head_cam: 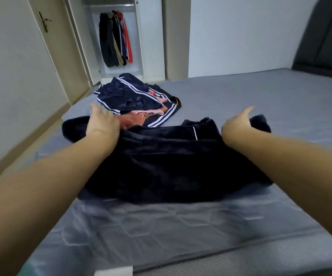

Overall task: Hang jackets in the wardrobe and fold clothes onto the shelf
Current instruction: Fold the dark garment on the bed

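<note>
A dark navy fleece garment [167,160] with a thin white stripe lies spread on the grey bed [260,108] in front of me. My left hand [103,122] grips its far left edge, thumb up, fingers tucked into the cloth. My right hand [238,124] grips its far right edge the same way. Behind it lies a heap of clothes [137,98]: navy pieces with white stripes and pink ones. The open wardrobe [151,46] stands beyond, with several jackets [115,38] hanging on its rail.
A closed door [47,46] with a metal handle is left of the wardrobe. A dark padded headboard [328,36] rises at the right end of the bed. A narrow strip of floor runs along the wall on the left.
</note>
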